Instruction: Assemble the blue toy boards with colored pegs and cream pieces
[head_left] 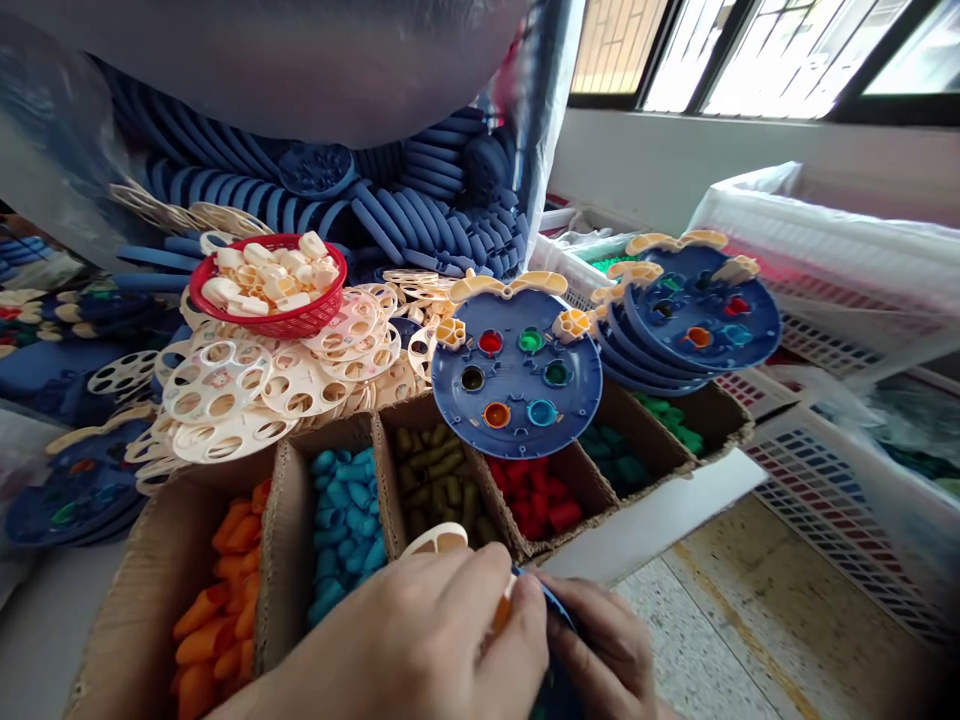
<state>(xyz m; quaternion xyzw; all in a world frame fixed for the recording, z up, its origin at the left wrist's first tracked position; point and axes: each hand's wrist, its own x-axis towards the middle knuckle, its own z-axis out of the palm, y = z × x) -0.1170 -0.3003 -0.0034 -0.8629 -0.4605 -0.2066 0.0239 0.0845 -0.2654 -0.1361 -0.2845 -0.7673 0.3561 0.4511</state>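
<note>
Both hands are curled shut at the bottom edge of the view, just in front of the divided cardboard box. The left hand closes over a round blue plastic disc, mostly hidden, its cream ear poking out above the knuckles. A small orange plastic peg shows at the left fingertips. The right hand grips the disc's other side. The box compartments hold orange pegs, blue pegs, olive pegs and red pegs. A filled blue disc rests on the box's far rim.
</note>
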